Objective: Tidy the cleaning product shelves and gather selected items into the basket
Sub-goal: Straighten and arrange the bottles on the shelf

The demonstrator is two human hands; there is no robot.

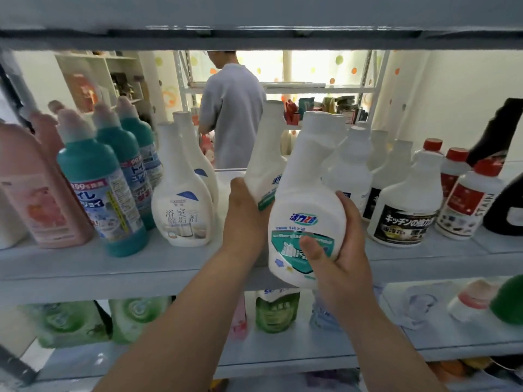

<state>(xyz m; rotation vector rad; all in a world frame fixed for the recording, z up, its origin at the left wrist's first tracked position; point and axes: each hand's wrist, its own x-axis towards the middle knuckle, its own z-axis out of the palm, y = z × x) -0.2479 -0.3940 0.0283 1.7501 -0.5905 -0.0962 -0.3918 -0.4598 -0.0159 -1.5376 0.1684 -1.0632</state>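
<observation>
Snugly, right hand [343, 250] curls round the front bottle [305, 193], left hand [243, 219] clasps the rear bottle [266, 162].

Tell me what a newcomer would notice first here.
Dead centre, the right hand holds a white green-labelled bottle in front of the shelf, while the left hand grips a matching bottle just behind it. At the left stand teal bottles, and a person in grey stands beyond.
</observation>
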